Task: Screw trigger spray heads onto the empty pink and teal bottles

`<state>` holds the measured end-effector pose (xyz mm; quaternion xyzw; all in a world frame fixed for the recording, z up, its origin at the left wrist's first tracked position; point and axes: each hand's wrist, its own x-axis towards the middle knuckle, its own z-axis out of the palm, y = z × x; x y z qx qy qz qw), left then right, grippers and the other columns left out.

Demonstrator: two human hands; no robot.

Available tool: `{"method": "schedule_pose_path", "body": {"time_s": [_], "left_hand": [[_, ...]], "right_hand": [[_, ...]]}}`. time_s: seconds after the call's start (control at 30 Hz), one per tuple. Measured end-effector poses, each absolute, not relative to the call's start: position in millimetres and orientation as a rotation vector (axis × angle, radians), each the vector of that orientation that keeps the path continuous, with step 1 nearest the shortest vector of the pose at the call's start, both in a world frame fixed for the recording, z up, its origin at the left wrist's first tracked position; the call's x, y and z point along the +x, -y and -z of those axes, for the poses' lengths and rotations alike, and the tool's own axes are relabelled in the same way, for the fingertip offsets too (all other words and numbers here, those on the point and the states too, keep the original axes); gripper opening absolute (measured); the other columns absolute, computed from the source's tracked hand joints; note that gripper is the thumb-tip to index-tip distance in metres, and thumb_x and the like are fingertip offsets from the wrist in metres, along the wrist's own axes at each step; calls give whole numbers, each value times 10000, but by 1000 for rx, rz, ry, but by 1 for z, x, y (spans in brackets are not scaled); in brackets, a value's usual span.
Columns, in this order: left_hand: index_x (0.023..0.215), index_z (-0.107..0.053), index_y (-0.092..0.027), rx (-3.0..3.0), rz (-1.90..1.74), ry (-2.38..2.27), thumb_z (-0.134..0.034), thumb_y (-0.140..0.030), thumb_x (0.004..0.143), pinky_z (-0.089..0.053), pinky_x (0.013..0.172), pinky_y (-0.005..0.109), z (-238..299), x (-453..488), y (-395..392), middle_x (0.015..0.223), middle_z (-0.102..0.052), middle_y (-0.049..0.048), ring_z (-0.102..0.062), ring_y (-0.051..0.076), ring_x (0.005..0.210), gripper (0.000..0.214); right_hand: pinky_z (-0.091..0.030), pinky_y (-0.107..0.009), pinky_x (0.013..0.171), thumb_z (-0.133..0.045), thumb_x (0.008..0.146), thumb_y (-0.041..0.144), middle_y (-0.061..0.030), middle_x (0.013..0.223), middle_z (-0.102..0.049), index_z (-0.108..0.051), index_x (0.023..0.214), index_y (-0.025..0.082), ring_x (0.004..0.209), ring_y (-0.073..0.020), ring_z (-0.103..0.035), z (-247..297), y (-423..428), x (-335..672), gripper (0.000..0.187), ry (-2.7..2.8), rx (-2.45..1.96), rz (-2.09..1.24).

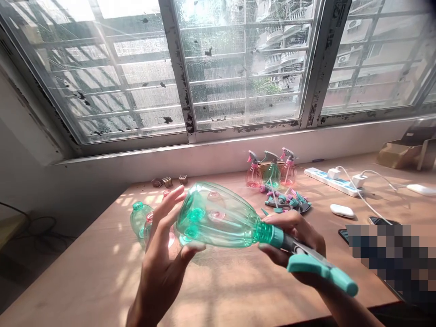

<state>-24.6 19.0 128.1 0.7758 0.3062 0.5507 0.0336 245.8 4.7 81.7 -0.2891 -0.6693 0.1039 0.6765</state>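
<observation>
A clear green spray bottle [221, 218] lies on its side in the air above the wooden table [102, 272]. My left hand [163, 259] cups the bottle's base, thumb under it and fingers spread behind it. My right hand [296, 240] is closed around the teal neck collar and the grey and teal trigger head [320, 268], which points toward me. Behind my left hand, headless green and pink bottles [140, 219] stand on the table.
Three assembled spray bottles [271, 170] stand near the window sill, with a pile of loose trigger heads [286, 202] in front. A white power strip [335, 180] with chargers, a white case [342, 210] and a phone [379, 221] lie right. Small brown cubes [167, 181] sit at the back.
</observation>
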Motion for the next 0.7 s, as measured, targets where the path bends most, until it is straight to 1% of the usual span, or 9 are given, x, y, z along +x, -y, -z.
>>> {"method": "schedule_pose_path", "body": {"time_s": [0.13, 0.2, 0.27, 0.37, 0.4, 0.47, 0.53, 0.6, 0.7], "left_hand": [[1598, -529, -394, 2454, -1800, -846, -715, -411, 1049, -370, 1284, 586, -122, -26, -20, 1670, -519, 80, -426, 348, 1592, 579], [1610, -505, -394, 2461, -1771, -833, -703, -384, 1060, -370, 1292, 581, -121, -27, -19, 1698, -483, 79, -404, 338, 1609, 586], [1627, -472, -370, 2478, -1703, -840, -710, -431, 1049, -369, 1303, 569, -122, -27, -18, 1730, -437, 91, -363, 336, 1633, 628], [1638, -439, -326, 2467, -1628, -904, -667, -609, 1023, -328, 1329, 578, -125, -24, -14, 1745, -415, 111, -338, 351, 1646, 714], [1613, -468, -314, 2427, -1628, -936, -621, -650, 1031, -322, 1331, 583, -127, -22, -13, 1740, -426, 111, -346, 356, 1642, 690], [1513, -562, -306, 2302, -1654, -1007, -542, -661, 1063, -339, 1323, 580, -130, -19, -12, 1724, -461, 97, -369, 355, 1632, 574], [1395, -635, -310, 2215, -1668, -1067, -546, -645, 1068, -383, 1300, 564, -132, -17, -12, 1695, -510, 78, -401, 347, 1617, 477], [1355, -656, -323, 2219, -1668, -1086, -582, -633, 1057, -401, 1291, 556, -133, -18, -13, 1663, -552, 66, -430, 336, 1600, 436], [1432, -635, -354, 2303, -1670, -1020, -601, -610, 1057, -389, 1300, 571, -132, -23, -15, 1663, -544, 65, -421, 336, 1606, 455]], "right_hand": [[-468, -203, 406, -856, 953, 442, 98, 583, -641, -683, 1080, 312, 423, -116, -561, -88, 0, 248, 251, 1442, -601, -689], [-446, -193, 397, -823, 980, 460, 110, 554, -612, -679, 1081, 314, 409, -109, -537, -92, 0, 249, 229, 1449, -551, -779], [-454, -197, 397, -826, 981, 436, 91, 586, -652, -685, 1078, 305, 426, -117, -562, -93, 0, 249, 216, 1443, -571, -732], [-532, -242, 444, -888, 923, 338, 29, 711, -755, -709, 1094, 288, 512, -162, -671, -92, 0, 249, 253, 1474, -646, -421], [-563, -268, 470, -905, 899, 298, 5, 764, -785, -712, 1123, 286, 560, -191, -716, -91, 0, 249, 297, 1512, -647, -300], [-620, -325, 533, -903, 876, 216, -31, 847, -823, -696, 1217, 283, 659, -250, -783, -90, -1, 248, 405, 1625, -586, -115], [-646, -360, 573, -874, 884, 160, -37, 877, -834, -660, 1298, 291, 718, -279, -807, -91, -3, 249, 484, 1715, -520, -51], [-640, -358, 562, -868, 891, 159, -28, 866, -827, -648, 1301, 301, 702, -271, -797, -91, -5, 249, 486, 1736, -505, -68], [-572, -297, 473, -897, 899, 255, -11, 823, -804, -680, 1184, 297, 556, -201, -714, -91, -4, 250, 361, 1660, -576, -221]]}}
